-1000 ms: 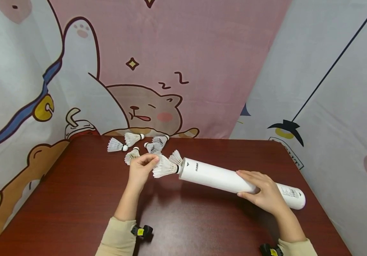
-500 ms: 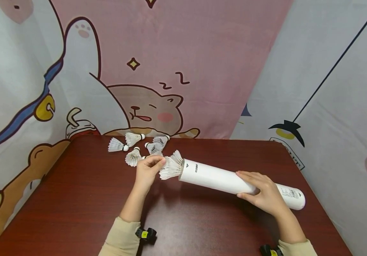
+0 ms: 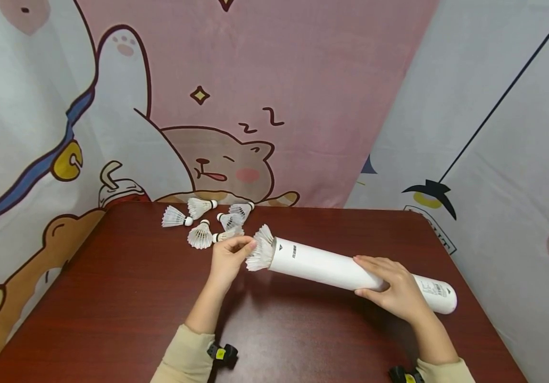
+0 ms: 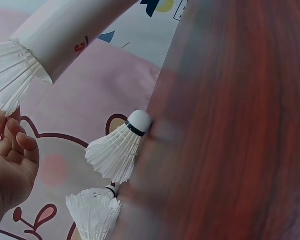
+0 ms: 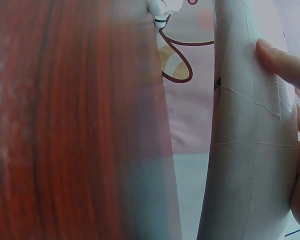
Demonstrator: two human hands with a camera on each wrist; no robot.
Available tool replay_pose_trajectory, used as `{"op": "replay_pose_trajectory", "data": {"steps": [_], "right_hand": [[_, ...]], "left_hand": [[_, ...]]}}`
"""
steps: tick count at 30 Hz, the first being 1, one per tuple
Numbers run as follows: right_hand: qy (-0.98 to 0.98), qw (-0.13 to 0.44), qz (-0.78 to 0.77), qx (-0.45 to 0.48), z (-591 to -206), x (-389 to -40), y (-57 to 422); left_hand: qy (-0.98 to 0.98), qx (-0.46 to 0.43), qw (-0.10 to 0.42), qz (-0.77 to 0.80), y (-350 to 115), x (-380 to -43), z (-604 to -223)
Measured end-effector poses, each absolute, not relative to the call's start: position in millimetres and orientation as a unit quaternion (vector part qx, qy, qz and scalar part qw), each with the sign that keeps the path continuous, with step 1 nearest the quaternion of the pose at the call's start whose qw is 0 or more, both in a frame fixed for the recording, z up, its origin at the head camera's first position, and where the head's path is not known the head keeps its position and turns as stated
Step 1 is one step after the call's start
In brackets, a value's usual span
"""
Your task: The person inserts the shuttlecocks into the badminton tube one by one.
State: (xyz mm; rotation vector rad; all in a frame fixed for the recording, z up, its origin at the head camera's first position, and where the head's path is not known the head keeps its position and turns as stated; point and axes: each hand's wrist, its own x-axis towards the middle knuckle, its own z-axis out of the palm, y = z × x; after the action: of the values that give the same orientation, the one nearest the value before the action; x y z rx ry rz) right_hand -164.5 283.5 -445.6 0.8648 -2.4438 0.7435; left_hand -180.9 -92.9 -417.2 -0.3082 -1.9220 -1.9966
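Note:
My right hand (image 3: 394, 284) grips a long white shuttlecock tube (image 3: 324, 263) around its middle, thumb on the near side. The tube lies slanted, its mouth towards the left. White feathers of a shuttlecock (image 3: 259, 256) stick out of that mouth, its cork hidden inside. With thumb and fingertips, my left hand (image 3: 226, 260) pinches the feather edge. In the left wrist view, the left hand (image 4: 12, 165) is at the skirt's lower rim, just outside the tube (image 4: 75, 35). The right wrist view shows a thumb (image 5: 277, 60) pressed along the tube (image 5: 250, 125).
Several loose shuttlecocks (image 3: 200, 235) lie in a cluster at the back left of the dark red wooden table (image 3: 126, 298), one (image 3: 229, 234) just behind the left hand. A cartoon-printed cloth (image 3: 313, 106) hangs along the table's back edge.
My left hand has moved right, pushing the shuttlecock cork-first into the tube's mouth; its skirt now merges with feathers that were sticking out there. The right hand and tube stay put.

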Motion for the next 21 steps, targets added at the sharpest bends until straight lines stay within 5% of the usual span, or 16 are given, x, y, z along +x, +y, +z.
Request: {"op": "replay_pose_trajectory", "data": {"steps": [21], "right_hand": [[-0.884,0.211,0.275,0.312,-444.9,-164.4,283.7]], "left_hand": [[-0.721,-0.159,0.152,-0.657,-86.2,-181.8,-422.2]]}}
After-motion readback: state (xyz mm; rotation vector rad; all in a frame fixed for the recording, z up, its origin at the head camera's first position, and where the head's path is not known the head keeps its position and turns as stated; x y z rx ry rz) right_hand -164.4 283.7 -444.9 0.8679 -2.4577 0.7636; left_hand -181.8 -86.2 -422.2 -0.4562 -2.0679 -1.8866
